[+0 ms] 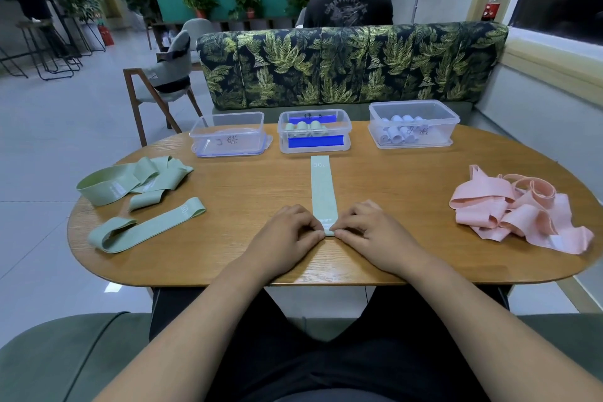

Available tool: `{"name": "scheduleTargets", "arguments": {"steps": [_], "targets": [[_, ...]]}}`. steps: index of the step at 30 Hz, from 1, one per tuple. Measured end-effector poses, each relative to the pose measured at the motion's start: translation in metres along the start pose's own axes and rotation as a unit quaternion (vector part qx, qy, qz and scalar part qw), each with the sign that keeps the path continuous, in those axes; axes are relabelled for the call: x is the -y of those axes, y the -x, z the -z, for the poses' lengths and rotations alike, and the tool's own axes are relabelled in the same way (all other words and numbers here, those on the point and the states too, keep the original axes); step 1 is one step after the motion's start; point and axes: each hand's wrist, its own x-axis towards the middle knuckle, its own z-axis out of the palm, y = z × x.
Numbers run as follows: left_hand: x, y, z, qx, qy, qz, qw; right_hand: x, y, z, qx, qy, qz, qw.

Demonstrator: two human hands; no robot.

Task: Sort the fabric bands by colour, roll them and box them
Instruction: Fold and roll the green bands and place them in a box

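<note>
Green band point(323, 192) flat, stretching away from both hands; near end pinched.
Left hand point(287, 232) and right hand point(365, 228) curl fingertips on its edge; looks soft, light, limp; best held at corners while rolling.

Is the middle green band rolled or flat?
Flat: the green band lies straight; left hand and right hand pinch its near end.

At centre, the green band's point(323, 192) near end is hidden under fingertips of the left hand point(287, 232) and right hand point(368, 228). Writing on the left box point(228, 140) is unreadably small.
</note>
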Motion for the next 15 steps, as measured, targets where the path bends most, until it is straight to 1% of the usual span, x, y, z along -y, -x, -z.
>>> {"name": "scheduleTargets", "arguments": {"steps": [4, 8, 15], "targets": [[0.0002, -0.0023, -0.0006, -0.007, 0.018, 0.015, 1.000, -0.0013, -0.0056, 0.0007, 0.006, -0.007, -0.011, 1.000], [-0.0006, -0.0019, -0.0011, -0.012, 0.017, 0.007, 1.000, -0.0015, -0.0040, 0.0006, -0.001, -0.025, -0.001, 1.000], [-0.0022, -0.0020, 0.0021, -0.005, 0.041, 0.017, 0.999, 0.0006, -0.0002, 0.0017, 0.013, -0.013, 0.001, 1.000]]}}
